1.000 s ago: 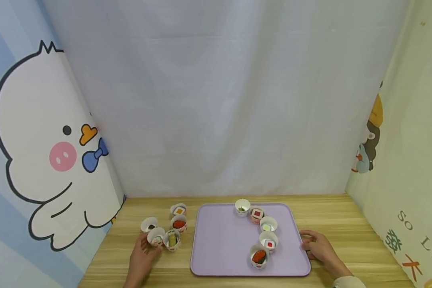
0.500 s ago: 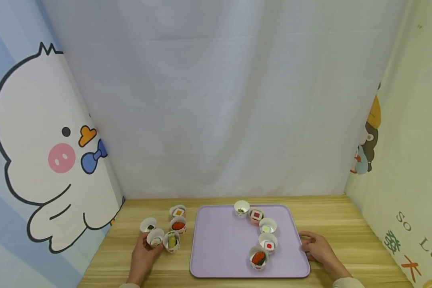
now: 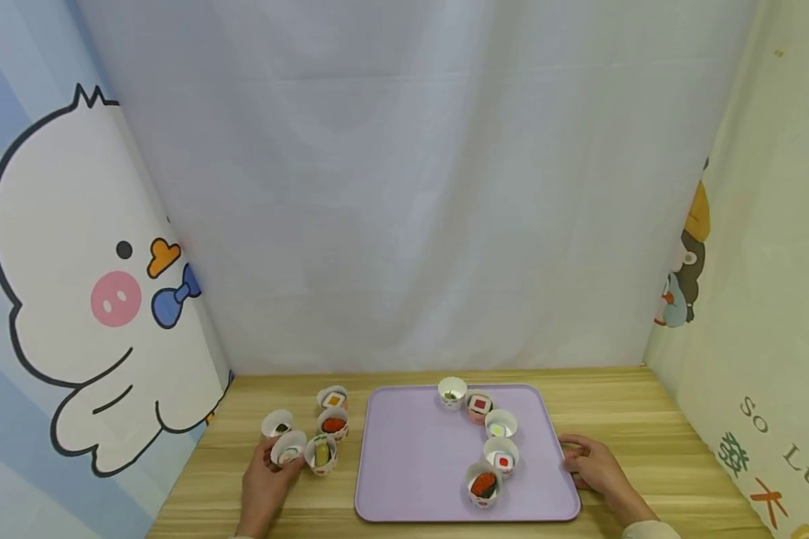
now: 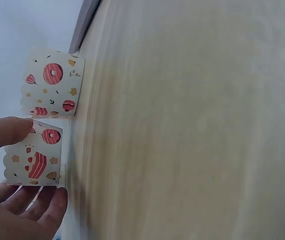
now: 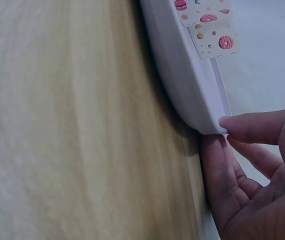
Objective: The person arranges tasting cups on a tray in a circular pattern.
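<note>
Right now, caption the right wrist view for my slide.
Right hand grips the lilac tray by its edge, patterned cups beyond.

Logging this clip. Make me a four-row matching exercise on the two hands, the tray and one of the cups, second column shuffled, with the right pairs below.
1. Left hand
2. Right hand
3. Flat lavender rectangular tray
4. Round white paper cup with a yellowish filling

A. Bearing five round paper cups
B. Gripping a white paper cup printed with red pastries
C. Between the gripped cup and the tray, head view
D. Pinching the tray's right edge

Pairs: 1-B, 2-D, 3-A, 4-C
</note>
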